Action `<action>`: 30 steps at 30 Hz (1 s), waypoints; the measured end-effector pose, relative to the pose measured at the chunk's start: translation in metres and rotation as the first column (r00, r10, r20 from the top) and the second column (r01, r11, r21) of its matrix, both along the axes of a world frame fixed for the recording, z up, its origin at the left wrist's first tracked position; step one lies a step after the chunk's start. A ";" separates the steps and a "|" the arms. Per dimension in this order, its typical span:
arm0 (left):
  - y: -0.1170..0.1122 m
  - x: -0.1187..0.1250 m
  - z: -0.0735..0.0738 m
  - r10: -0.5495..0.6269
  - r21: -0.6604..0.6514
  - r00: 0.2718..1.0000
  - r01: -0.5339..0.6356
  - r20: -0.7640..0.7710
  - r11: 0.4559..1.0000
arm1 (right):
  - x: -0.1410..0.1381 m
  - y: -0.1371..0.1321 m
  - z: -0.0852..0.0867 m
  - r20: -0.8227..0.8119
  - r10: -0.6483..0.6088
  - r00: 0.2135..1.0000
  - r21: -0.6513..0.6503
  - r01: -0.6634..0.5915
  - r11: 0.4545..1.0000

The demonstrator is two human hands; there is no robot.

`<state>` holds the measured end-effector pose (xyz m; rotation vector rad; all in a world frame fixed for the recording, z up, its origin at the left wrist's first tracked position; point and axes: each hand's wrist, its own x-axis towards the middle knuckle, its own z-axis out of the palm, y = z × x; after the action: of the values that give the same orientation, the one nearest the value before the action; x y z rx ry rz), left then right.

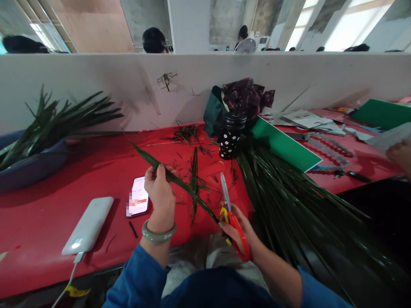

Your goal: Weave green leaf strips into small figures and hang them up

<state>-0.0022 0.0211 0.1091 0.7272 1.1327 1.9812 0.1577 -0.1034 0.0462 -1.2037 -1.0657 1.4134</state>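
Note:
A long green leaf strip (189, 191) slants down to the right between my hands, above the red table. Its upper part is pinched in my left hand (160, 188), thumb on top. Red-and-yellow-handled scissors (236, 229) are held in my right hand (242, 233), blades pointing up and away. The lower end of the strip also meets my right fingertips. Behind the held strip, another leaf piece (194, 171) lies on the table among small dark clippings (184, 133).
Left are a lit phone (139, 196), a white power bank (89, 224) with a cable, and a blue basin (38, 162) of leaves. Right are a flower-patterned black cup (228, 143), long leaves (289, 201) and a green board (285, 143). Another person's hand (401, 152) shows far right.

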 end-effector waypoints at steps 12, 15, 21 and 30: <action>-0.018 -0.008 -0.002 -0.030 0.077 0.990 0.041 -0.140 0.996 | 0.041 0.019 0.021 0.263 -0.284 0.922 0.245 0.221 0.944; -0.035 -0.002 0.011 0.178 0.256 0.897 -0.076 -0.405 0.964 | 0.065 0.019 0.023 0.471 -0.329 0.819 0.373 0.153 0.915; -0.063 0.037 0.028 -0.357 -0.040 0.367 0.648 -0.859 0.761 | 0.093 0.018 0.047 0.820 -0.206 0.535 0.406 -0.288 0.868; -0.067 0.053 0.004 -0.579 -0.223 0.301 0.714 -0.758 0.663 | 0.107 0.005 0.079 0.647 -0.601 0.469 0.690 -0.026 0.723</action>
<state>0.0509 -0.0459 0.1134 1.9471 0.8565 0.9748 0.2648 -0.0980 0.1250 -1.4780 -1.6841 -0.0187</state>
